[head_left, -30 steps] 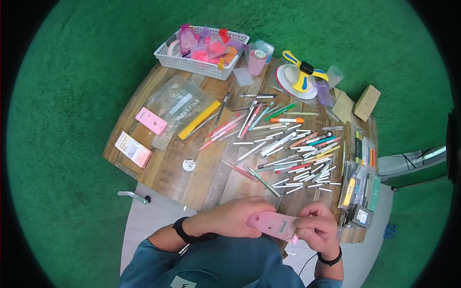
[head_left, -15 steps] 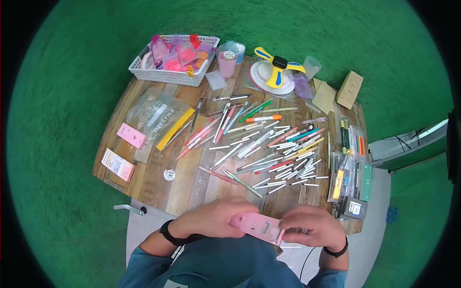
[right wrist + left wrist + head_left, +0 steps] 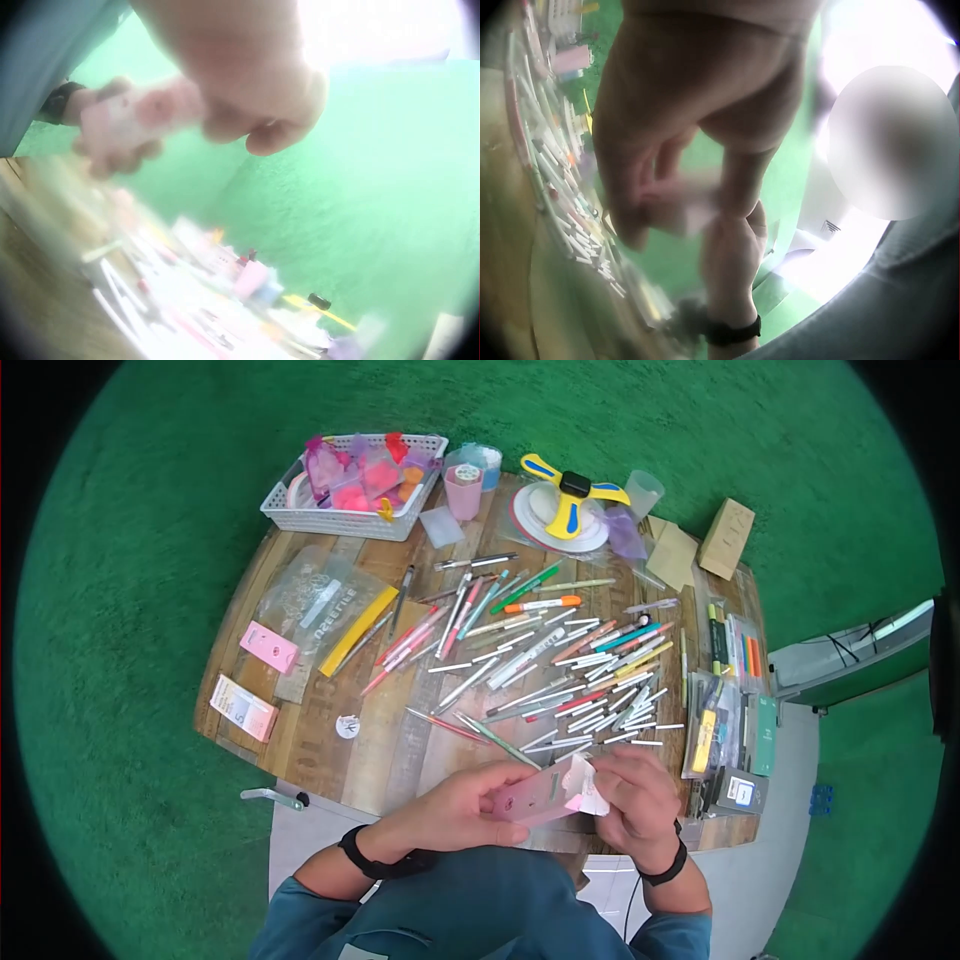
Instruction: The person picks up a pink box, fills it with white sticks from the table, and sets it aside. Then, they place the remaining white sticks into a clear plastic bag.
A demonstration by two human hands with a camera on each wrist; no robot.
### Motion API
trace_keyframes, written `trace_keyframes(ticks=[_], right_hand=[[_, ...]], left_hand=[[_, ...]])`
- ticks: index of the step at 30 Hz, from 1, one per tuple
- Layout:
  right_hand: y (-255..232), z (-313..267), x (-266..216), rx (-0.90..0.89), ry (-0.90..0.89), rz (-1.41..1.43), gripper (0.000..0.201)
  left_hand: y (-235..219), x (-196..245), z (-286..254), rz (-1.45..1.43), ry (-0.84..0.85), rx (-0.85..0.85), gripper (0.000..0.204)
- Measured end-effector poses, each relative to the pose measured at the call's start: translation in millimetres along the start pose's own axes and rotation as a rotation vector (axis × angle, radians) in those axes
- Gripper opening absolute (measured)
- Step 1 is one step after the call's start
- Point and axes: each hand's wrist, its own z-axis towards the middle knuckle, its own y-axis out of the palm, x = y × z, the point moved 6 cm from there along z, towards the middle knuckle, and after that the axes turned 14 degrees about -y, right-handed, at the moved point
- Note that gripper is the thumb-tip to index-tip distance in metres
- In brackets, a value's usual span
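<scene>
My left hand (image 3: 462, 806) grips a small pink cardboard box (image 3: 538, 798) by its near end, above the table's front edge. At the box's other end a pale flap (image 3: 590, 792) stands out, and my right hand (image 3: 640, 800) pinches there with its thumb and fingers. In the right wrist view the box (image 3: 139, 116) is blurred, lying between both hands. The left wrist view shows it only as a pinkish blur between the fingers. Close beyond the hands lies a wide spread of pens and short white sticks (image 3: 590, 705).
A pink box (image 3: 269, 648) and a white-and-pink box (image 3: 243, 708) lie at left, by a clear bag with a yellow strip (image 3: 357, 632). At the back stand a white basket (image 3: 340, 523) and a pink cup (image 3: 463, 498). Packs and a black box (image 3: 738, 792) line the right side.
The pink box has turned so its right end tips upward, and a pale flap now shows there. The right hand stays at that end, its fingers drawn higher. The head view has shifted.
</scene>
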Motion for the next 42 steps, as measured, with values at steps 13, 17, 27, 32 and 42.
trace_keyframes(ticks=[13,17,27,32,42], right_hand=[[16,8,-8,-0.093,0.084,-0.043,0.063],[15,-4,-2,-0.039,0.185,0.23,0.049],[17,-26,-10,-0.03,0.197,-0.011,0.032],[20,-26,-19,-0.039,-0.026,-0.285,0.05],[34,-16,-5,-0.095,0.024,-0.054,0.068]], left_hand=[[-15,3,-1,0.169,0.16,0.354,0.067],[-18,17,-8,0.506,0.209,0.518,0.063],[-15,-4,5,0.402,0.081,0.357,0.064],[-17,-7,11,0.258,0.097,0.354,0.062],[-32,-4,8,0.26,0.058,0.417,0.067]])
